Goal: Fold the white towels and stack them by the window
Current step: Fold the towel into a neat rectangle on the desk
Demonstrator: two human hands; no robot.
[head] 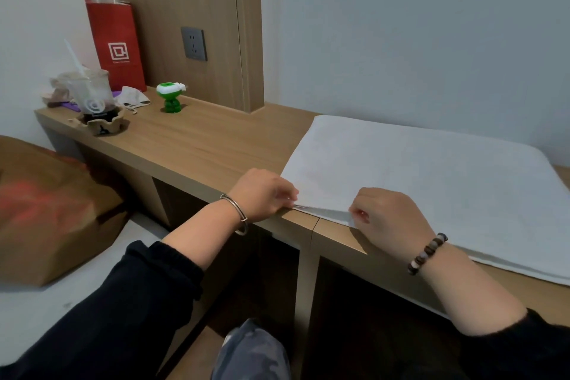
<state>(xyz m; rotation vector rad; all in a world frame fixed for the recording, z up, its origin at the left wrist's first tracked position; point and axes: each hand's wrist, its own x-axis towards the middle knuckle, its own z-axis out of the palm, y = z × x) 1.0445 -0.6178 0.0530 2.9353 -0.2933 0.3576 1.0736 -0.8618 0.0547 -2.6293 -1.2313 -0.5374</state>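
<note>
white towel flat on wooden desk

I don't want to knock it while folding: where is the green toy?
In the head view the green toy stands on the desk, left of the towel, below the socket and right of the red bag.

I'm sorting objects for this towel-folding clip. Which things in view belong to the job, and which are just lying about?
Part of the job:
- white towel, spread on the wooden counter
- left hand and right hand, both pinching its near edge

Just lying about:
- red paper bag
- plastic cup with straw
- small green object
- wall socket
- brown bag
</note>
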